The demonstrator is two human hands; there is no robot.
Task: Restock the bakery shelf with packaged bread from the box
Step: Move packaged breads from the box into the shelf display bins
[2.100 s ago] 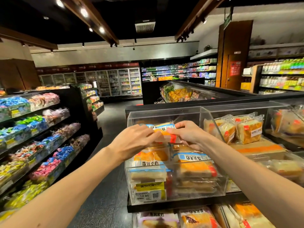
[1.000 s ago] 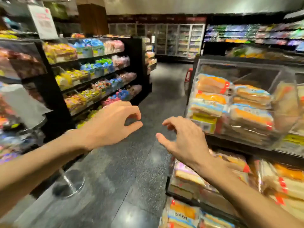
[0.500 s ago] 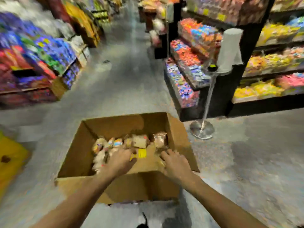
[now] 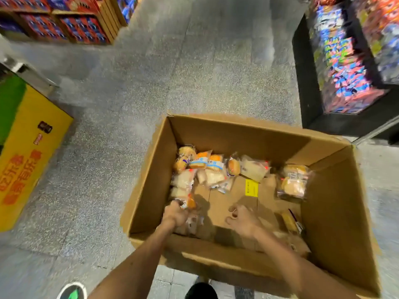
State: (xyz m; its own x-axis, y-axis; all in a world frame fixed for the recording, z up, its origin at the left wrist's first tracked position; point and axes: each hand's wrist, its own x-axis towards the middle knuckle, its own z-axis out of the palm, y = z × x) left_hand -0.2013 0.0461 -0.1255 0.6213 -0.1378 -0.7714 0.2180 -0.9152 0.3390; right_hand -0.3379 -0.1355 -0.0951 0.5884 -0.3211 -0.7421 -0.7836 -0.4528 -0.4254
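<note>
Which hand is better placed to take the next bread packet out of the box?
Left. The left hand seems to hold a bread packet, with other packets just beyond it in the box; the right hand hovers empty above bare cardboard.

I'm in a shop, prob. a supermarket aisle: black display shelf (image 4: pixel 302 83) on my right crammed w/ bright snack packets (image 4: pixel 345 67), red-blue boxed goods (image 4: pixel 82 29) stacked on wooden racks opp., speckled stone floor (image 4: pixel 151 72), a printed yellow carton (image 4: pixel 32 147), plus a cardboard stock box (image 4: pixel 216 134) of wrapped bread packs (image 4: pixel 213 169).
</note>
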